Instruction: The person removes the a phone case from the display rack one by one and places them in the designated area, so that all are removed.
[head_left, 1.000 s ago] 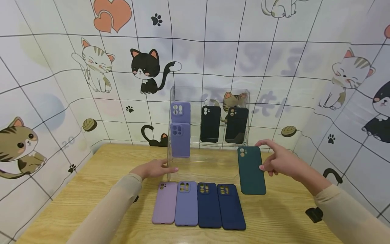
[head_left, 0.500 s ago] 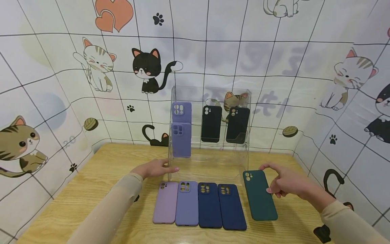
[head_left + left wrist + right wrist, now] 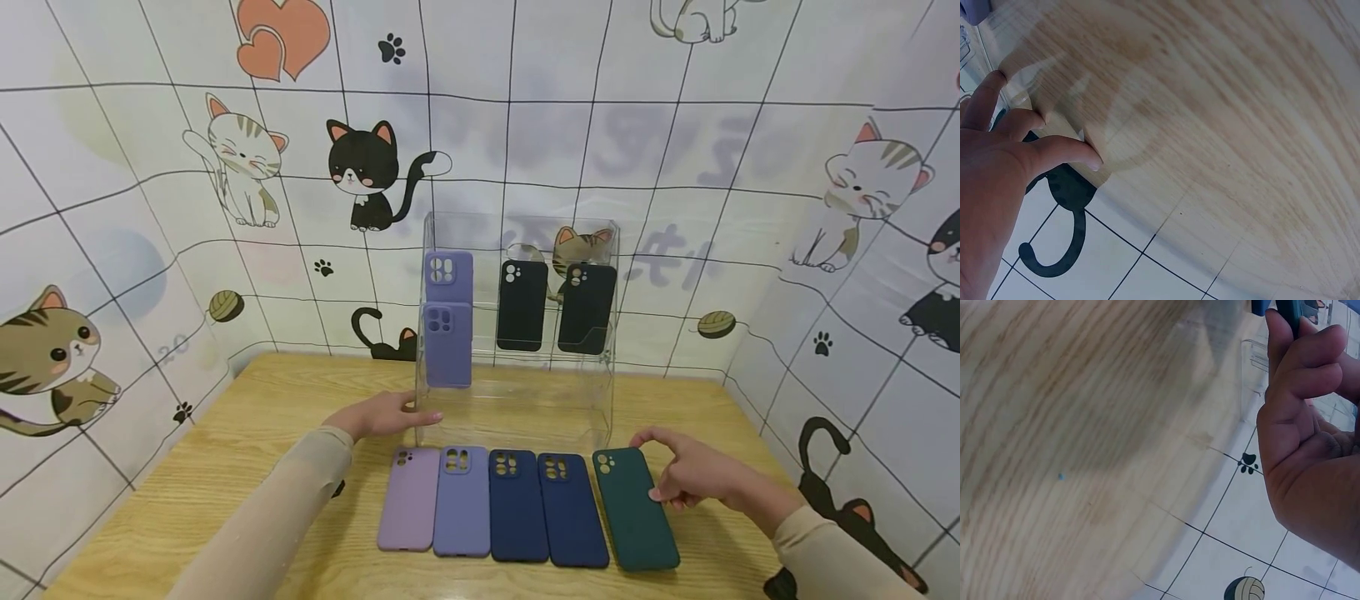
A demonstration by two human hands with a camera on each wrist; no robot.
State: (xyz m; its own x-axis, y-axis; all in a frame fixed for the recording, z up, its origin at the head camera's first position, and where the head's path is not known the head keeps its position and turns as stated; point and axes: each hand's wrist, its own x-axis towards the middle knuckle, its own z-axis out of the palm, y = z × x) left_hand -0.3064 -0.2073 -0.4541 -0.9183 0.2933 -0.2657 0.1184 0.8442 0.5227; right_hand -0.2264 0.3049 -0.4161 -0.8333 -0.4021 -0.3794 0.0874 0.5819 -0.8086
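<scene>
My right hand (image 3: 701, 477) holds a dark green phone case (image 3: 637, 521) by its upper right side, index finger at the top corner and thumb on the right edge. The case is at the right end of a row. To its left lie a navy case (image 3: 576, 521), another navy case (image 3: 517, 517), a lavender case (image 3: 462, 517) and a pink-purple case (image 3: 408, 508). My left hand (image 3: 384, 415) grips the lower left side of a clear acrylic stand (image 3: 525, 425), its thumb in front. In the right wrist view, only the green case's edge (image 3: 1289, 315) shows between the fingers.
Two lavender cases, an upper one (image 3: 448, 275) and a lower one (image 3: 448, 354), stand at the stand's left. Two black cases, one in the middle (image 3: 521, 312) and one at right (image 3: 587, 312), stand on its upper tier. Cat-print sheeting (image 3: 480, 142) surrounds the wooden table (image 3: 262, 433).
The green case came down from beside the stand's right front, toward me, then shifted left to the row's right end beside the navy case. My left hand stayed at the stand.
</scene>
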